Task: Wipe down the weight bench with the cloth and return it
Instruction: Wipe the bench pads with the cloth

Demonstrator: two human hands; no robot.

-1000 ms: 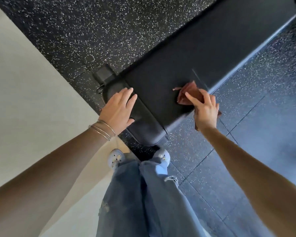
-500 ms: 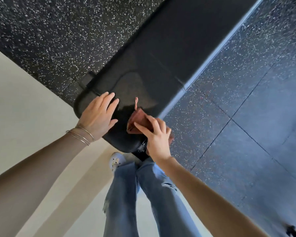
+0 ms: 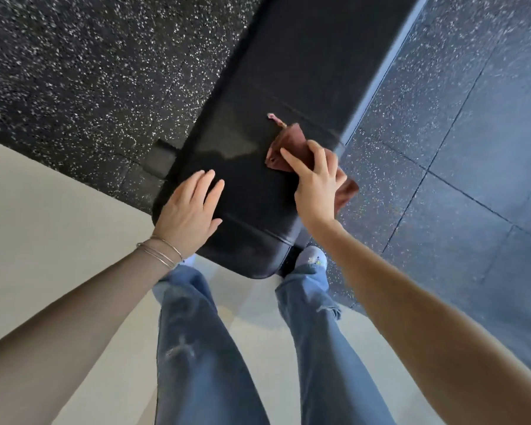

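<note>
Black padded weight bench on speckled rubber floor: heavy, fixed, and its smooth vinyl is probably slick. The left hand lies flat on the near end of the pad, fingers straight. The right hand grips a reddish-brown cloth at the bench's right edge. The cloth is soft, light and limp, one corner trailing; it is best bunched under the palm.

cloth on bench right edge — left hand on near-left corner
</note>
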